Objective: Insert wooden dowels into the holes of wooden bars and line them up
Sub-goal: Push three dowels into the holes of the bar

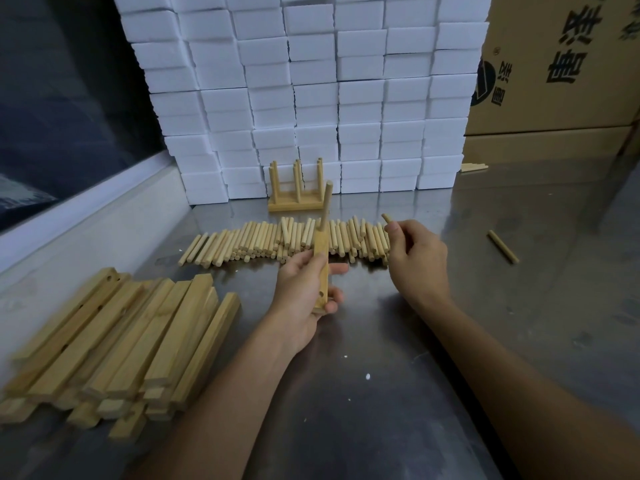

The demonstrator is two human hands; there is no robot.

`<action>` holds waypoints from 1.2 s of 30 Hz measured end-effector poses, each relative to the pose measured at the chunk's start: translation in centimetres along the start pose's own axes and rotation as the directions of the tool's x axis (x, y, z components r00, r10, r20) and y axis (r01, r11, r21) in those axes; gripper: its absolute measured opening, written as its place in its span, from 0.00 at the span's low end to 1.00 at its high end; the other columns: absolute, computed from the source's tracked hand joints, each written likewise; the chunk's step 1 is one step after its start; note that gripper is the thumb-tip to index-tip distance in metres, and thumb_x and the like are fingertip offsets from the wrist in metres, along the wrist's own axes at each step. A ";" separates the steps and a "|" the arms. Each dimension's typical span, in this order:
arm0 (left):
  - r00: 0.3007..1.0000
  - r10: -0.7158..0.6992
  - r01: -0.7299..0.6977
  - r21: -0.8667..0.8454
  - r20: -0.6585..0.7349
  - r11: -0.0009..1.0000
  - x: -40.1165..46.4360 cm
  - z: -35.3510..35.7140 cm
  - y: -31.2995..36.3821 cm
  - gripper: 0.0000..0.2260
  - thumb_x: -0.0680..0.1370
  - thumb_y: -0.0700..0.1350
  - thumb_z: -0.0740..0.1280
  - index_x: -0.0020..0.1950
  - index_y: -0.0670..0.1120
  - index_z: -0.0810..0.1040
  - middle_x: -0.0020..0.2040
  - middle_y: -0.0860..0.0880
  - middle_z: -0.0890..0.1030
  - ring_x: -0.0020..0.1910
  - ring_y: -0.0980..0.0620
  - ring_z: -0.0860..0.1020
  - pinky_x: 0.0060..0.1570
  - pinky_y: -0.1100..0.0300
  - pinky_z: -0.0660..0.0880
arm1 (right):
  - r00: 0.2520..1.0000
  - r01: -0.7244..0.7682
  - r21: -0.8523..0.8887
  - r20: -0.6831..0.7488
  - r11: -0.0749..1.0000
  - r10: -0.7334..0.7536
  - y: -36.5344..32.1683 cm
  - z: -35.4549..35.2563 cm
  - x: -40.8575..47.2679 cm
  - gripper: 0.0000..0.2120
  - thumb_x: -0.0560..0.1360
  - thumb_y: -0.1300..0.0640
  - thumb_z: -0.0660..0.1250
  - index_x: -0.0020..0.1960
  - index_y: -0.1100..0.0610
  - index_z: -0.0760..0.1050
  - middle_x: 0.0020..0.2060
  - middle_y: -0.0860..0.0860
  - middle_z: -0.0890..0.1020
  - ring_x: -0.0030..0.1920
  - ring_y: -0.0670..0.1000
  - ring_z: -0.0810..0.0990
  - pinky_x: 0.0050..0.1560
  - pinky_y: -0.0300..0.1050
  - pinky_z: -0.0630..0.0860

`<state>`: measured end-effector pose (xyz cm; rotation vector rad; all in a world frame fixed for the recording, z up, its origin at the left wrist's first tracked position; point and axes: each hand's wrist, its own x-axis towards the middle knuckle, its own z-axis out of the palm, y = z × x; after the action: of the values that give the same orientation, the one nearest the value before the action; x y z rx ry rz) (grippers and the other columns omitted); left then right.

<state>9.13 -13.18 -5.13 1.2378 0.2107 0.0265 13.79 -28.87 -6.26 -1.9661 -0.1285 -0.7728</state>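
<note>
Steel surface (pixel 450 341) before us: our left hand (pixel 304 292) gripped the bar (pixel 321 268), one dowel (pixel 325 206) already seated, while our right hand (pixel 415 258) pinched another dowel (pixel 386 218); squaring it to the open hole seemed wise.

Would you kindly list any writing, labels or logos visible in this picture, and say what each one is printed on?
Large black Chinese characters on the cardboard box: cropped and seen at an angle, not reliably readable.
Round dark logo with smaller characters on the same box: too blurred to read.
Foam blocks, wooden bars, dowels: no text.
</note>
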 end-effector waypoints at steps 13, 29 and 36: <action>0.996 -0.025 0.036 -0.125 0.088 0.992 0.2 -0.3 -0.2 0.12 0.79 0.32 0.59 0.60 0.41 0.75 0.46 0.38 0.82 0.25 0.49 0.74 0.19 0.63 0.65 | 0.993 0.023 0.224 0.111 0.974 -0.049 -1.9 1.3 -1.3 0.04 0.80 0.57 0.64 0.52 0.50 0.75 0.35 0.53 0.82 0.34 0.55 0.80 0.38 0.58 0.79; 0.981 -0.047 0.072 -0.128 0.187 0.989 0.0 -0.4 0.0 0.12 0.82 0.34 0.58 0.60 0.38 0.78 0.40 0.43 0.81 0.29 0.51 0.75 0.26 0.63 0.69 | 0.940 -0.275 0.497 0.318 0.823 0.123 -3.1 1.9 -1.8 0.10 0.81 0.55 0.65 0.48 0.59 0.82 0.36 0.48 0.84 0.32 0.45 0.80 0.29 0.37 0.76; 0.980 -0.058 0.082 -0.121 0.191 0.989 -0.1 -0.3 0.1 0.11 0.82 0.34 0.58 0.58 0.36 0.78 0.36 0.42 0.78 0.29 0.51 0.76 0.24 0.64 0.69 | 0.920 -0.214 0.424 0.389 0.880 0.037 -2.9 1.9 -2.0 0.09 0.82 0.58 0.64 0.47 0.59 0.80 0.34 0.49 0.83 0.30 0.45 0.80 0.31 0.36 0.76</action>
<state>9.03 -12.82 -5.08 1.0963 0.0871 -0.1353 11.97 -25.35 -5.80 -1.6184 -0.3704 -0.2378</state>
